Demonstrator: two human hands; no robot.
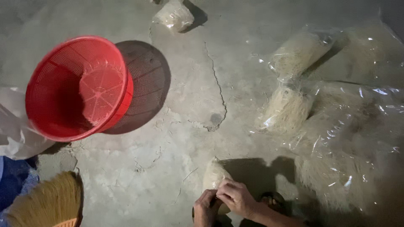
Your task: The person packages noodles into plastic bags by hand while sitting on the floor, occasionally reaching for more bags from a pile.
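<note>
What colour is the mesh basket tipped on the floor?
Red; the basket shows clearly in the head view.

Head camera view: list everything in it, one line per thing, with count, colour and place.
basket: one, red, tilted on the floor, upper left.
noodle bags: several, clear plastic with pale noodles, piled at right.
far bag: one, pale, top centre.
small bag: one, pale, bottom centre, in both hands.
broom: one, straw yellow, bottom left corner.
white sheet: one, left edge, partly under the basket.
blue cloth: one, lower left.
floor: grey concrete, cracked.
left hand: on the small bag.
right hand: pinching the small bag's top.
</note>
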